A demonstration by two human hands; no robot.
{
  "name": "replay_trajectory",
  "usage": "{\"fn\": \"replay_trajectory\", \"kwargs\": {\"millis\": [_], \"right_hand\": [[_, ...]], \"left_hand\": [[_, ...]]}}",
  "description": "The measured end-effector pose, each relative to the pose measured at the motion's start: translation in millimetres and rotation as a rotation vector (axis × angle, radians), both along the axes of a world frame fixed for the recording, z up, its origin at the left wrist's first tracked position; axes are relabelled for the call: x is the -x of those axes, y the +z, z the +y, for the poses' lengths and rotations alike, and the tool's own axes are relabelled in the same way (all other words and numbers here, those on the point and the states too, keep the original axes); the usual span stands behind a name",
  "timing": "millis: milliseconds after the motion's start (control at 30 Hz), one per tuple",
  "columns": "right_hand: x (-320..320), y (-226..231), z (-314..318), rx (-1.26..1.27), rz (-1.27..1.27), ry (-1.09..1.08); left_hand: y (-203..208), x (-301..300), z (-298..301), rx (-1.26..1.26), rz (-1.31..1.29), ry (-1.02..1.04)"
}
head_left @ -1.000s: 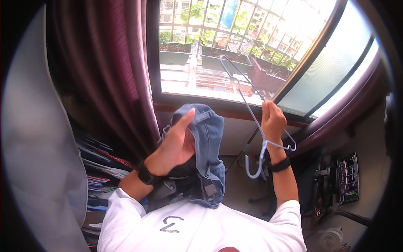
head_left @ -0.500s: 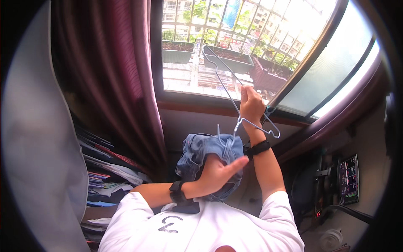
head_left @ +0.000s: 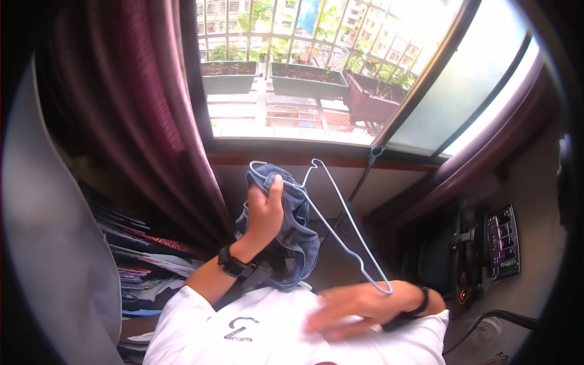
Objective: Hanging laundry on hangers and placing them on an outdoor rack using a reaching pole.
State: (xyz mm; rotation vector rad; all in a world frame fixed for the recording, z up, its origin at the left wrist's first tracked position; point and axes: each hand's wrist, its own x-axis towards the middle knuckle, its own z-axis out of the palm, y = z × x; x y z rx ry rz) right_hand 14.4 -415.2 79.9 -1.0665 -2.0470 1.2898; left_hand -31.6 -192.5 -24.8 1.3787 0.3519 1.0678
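A light-blue wire clothes hanger (head_left: 336,238) slants across the middle, its hooked end by the top of a bunched pair of blue jeans (head_left: 293,210). My left hand (head_left: 266,210) is closed around the waistband of the jeans, its thumb against the hanger wire. The jeans hang below that grip in front of my chest. Lower right, my right hand (head_left: 359,307) is blurred by motion over my white shirt, palm down, fingers stretched out to the left. It grips nothing that I can see. The hanger's far corner overlaps the back of this hand; whether they touch is unclear.
Ahead is a barred window (head_left: 286,128) with planter boxes (head_left: 310,82) outside. A dark red curtain (head_left: 131,121) hangs on the left, above stacked folded clothes (head_left: 152,267). A thin pole (head_left: 360,182) leans at the sill. On the right stands a lit screen (head_left: 504,240).
My right hand has let go of the hanger and come down to my chest. The hanger has swung down to the right. My left hand has moved up and closed on the jeans.
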Motion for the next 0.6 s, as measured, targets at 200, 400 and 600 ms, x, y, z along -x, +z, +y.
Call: {"fn": "replay_trajectory", "kwargs": {"millis": [200,400,600], "right_hand": [[-54,56,1,-0.075,0.793,-0.016],[-89,101,-15,-0.231,0.795,0.311],[-82,-5,114,-0.72,-0.441,-0.67]], "left_hand": [[23,1,37,0.033,-0.045,-0.13],[27,6,53,0.176,-0.102,-0.275],[29,18,47,0.268,-0.047,-0.368]]}}
